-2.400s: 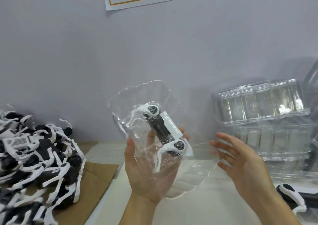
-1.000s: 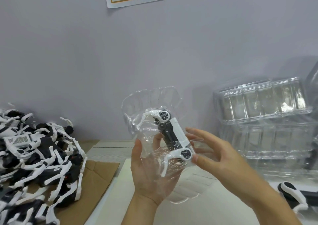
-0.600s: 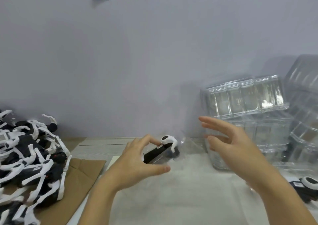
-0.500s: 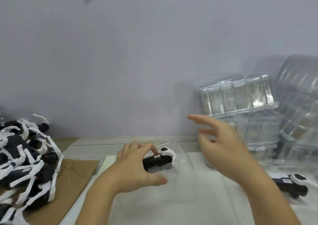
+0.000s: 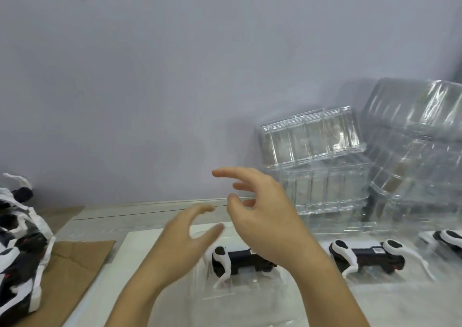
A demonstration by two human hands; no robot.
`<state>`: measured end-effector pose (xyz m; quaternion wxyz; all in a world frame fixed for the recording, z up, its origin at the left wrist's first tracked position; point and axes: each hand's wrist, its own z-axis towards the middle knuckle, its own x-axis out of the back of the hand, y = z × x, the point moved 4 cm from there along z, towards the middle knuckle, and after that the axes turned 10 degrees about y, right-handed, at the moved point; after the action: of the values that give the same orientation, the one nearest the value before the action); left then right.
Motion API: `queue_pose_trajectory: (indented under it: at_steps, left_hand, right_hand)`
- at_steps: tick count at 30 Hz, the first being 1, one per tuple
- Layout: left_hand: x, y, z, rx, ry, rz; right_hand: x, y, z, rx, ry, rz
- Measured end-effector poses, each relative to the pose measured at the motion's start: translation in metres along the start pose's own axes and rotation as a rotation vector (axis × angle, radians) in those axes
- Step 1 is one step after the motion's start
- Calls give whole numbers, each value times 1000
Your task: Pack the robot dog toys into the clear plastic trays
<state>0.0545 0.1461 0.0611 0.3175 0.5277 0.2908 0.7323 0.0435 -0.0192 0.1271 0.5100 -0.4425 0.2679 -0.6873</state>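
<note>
Hovering empty with fingers loosely spread, left hand (image 5: 186,236) and right hand (image 5: 260,216) above a robot dog toy (image 5: 240,261) seated in its clear plastic tray (image 5: 225,291) on the table. Probably light, rigid, thin-legged; best gripped by the black body, the flimsy tray by its rim.

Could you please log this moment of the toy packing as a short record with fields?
left hand: open, above the table, holding nothing
right hand: open, raised, holding nothing
packed toy: in a clear tray below the hands
second packed toy: in a tray to its right
empty trays: stacked by the wall
loose toys: piled at left on cardboard
</note>
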Motion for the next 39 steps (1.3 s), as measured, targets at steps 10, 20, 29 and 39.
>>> queue_pose_trajectory:
  at_steps: [10, 20, 29, 39]
  left_hand:
    - [14, -30, -18, 590, -81, -107]
    - [5, -15, -22, 498, -278, -335]
    - [6, -18, -25, 473, -409, -414]
    - [-17, 0, -26, 421, -432, -424]
  right_hand:
    - [-4, 4, -2, -45, -46, 1]
    - [-6, 4, -2, -54, -64, 11]
    - [-5, 3, -3, -58, -72, 5]
    - [-8, 1, -3, -54, -78, 19]
